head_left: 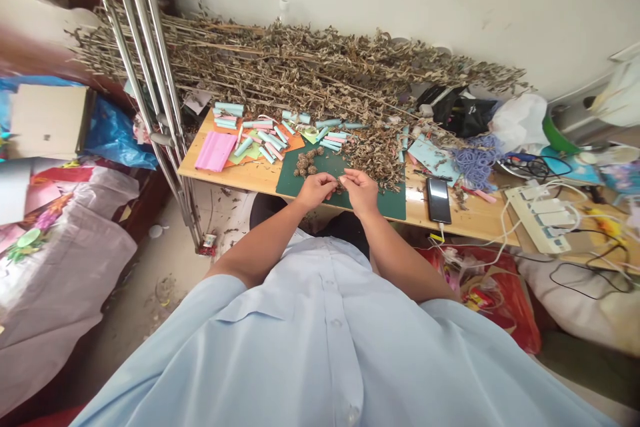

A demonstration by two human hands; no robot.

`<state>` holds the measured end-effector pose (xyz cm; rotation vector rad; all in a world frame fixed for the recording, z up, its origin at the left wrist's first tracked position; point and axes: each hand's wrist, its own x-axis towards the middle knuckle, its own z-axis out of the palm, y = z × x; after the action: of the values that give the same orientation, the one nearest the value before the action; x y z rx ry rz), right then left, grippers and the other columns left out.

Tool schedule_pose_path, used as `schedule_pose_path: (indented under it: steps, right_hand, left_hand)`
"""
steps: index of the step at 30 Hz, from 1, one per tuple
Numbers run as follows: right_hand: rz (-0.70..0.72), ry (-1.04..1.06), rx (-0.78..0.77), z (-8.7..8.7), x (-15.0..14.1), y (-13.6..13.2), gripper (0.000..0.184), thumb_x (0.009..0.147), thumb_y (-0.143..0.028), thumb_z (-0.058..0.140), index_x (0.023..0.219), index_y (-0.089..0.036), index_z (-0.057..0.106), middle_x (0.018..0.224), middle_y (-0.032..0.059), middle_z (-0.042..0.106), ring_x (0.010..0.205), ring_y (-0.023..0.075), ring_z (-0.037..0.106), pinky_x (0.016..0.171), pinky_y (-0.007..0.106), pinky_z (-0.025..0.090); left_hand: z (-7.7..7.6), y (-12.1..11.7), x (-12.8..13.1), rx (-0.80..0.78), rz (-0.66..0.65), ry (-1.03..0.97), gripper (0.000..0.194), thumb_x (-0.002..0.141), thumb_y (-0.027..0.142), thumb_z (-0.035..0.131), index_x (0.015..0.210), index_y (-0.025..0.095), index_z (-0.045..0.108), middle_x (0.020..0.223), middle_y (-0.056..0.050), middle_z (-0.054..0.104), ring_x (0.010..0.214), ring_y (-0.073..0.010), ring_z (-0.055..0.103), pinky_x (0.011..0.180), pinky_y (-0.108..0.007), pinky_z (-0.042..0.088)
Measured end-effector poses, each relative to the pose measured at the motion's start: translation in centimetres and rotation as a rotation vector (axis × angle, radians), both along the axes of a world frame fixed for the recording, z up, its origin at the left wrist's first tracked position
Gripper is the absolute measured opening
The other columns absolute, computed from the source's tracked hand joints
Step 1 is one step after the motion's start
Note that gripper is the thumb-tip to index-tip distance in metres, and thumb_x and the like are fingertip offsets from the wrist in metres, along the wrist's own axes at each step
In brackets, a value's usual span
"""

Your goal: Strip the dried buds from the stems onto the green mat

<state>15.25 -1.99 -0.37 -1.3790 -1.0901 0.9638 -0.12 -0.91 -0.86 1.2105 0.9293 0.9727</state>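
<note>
Wooden desk (240, 177), dried plant stems (280, 67) heaped along its back edge. Green cutting mat (385, 203) at front edge, brown dried clusters (306, 163) on it. Left hand (314, 190) and right hand (361, 190) meet above mat, fingertips (336, 180) pressed together, pinching a small dried cluster (341, 182). Pale blue paper rolls (265, 137) and pink paper (215, 150) toward left edge; smartphone (439, 200) right of mat; metal crutch (145, 67) beyond left edge.

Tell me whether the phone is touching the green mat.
Apart: the head view shows tabletop between the phone and the green mat.
</note>
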Motion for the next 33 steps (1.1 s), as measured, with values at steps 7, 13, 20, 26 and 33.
schedule_pose_path:
  steps: [7,13,20,26,33]
  right_hand:
    - [0.055,0.03,-0.032,0.5,-0.2,-0.2,0.043,0.07,-0.038,0.075,0.108,-0.018,0.068,0.089,0.0058,0.075,0.08,0.0196,0.069,0.078,0.038,0.057]
    - [0.133,-0.16,-0.011,0.8,0.2,-0.2,0.041,0.077,-0.037,0.068,0.114,-0.018,0.065,0.089,0.0052,0.074,0.078,0.0184,0.067,0.08,0.037,0.056]
    - [0.413,-0.658,0.174,2.7,1.9,-0.4,0.051,0.091,-0.026,0.053,0.142,-0.023,0.05,0.099,0.0047,0.07,0.089,0.0205,0.065,0.092,0.038,0.05]
    - [0.47,-0.881,0.202,3.5,2.7,0.1,0.053,0.092,-0.021,0.049,0.145,-0.02,0.047,0.101,0.0087,0.071,0.097,0.0255,0.064,0.094,0.041,0.05]
    - [0.32,-0.895,0.147,2.4,3.2,0.2,0.048,0.089,-0.019,0.051,0.137,-0.02,0.057,0.101,0.0086,0.073,0.092,0.0255,0.067,0.09,0.041,0.052]
  left_hand:
    - [0.2,-0.1,0.0,0.018,0.007,0.026,0.018,0.081,0.031,0.065,0.076,0.014,0.062,0.06,0.002,0.057,0.047,-0.006,0.049,0.048,-0.019,0.037]
    - [0.5,-0.3,0.0,0.021,0.014,0.077,0.02,0.082,0.033,0.063,0.076,0.015,0.062,0.054,0.004,0.055,0.047,-0.0063,0.047,0.049,-0.019,0.036]
    - [-0.1,-0.2,0.1,0.035,0.011,0.05,0.013,0.082,0.028,0.061,0.077,0.015,0.061,0.058,0.003,0.057,0.047,-0.0061,0.048,0.048,-0.019,0.036]
    - [-0.1,-0.1,0.1,-0.003,0.014,0.021,0.014,0.082,0.028,0.063,0.079,0.015,0.06,0.062,0.003,0.058,0.046,-0.005,0.049,0.047,-0.019,0.036]
    - [0.3,-0.2,0.2,-0.038,0.024,0.021,0.013,0.083,0.027,0.062,0.078,0.015,0.059,0.055,0.005,0.055,0.044,-0.0051,0.048,0.045,-0.018,0.033]
